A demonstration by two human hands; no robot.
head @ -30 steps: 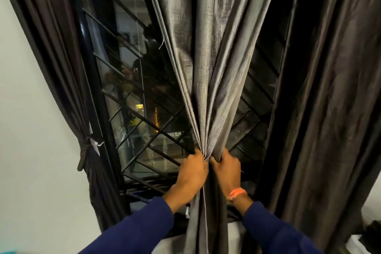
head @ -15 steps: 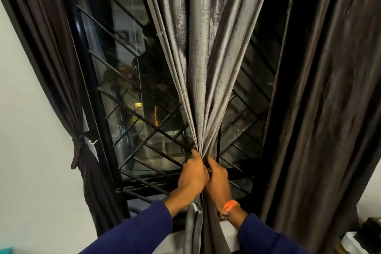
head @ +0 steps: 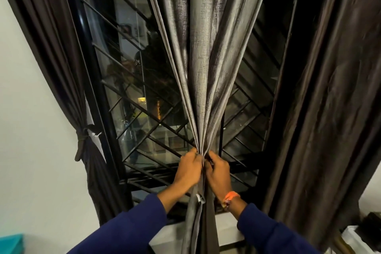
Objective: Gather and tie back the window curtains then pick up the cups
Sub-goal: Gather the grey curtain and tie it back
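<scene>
Fingers [head: 194, 158] of the left hand [head: 188, 171] and right hand [head: 218, 173] curl tight round the gathered grey curtain [head: 206, 68], bunched mid-window before the grille [head: 156, 121]

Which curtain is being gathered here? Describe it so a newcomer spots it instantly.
Start at the barred window. The grey curtain hangs down its middle, pinched into a bunch by the left hand and right hand. Unlike the dark tied curtain and loose dark curtain, it is shiny, pale grey.
</scene>
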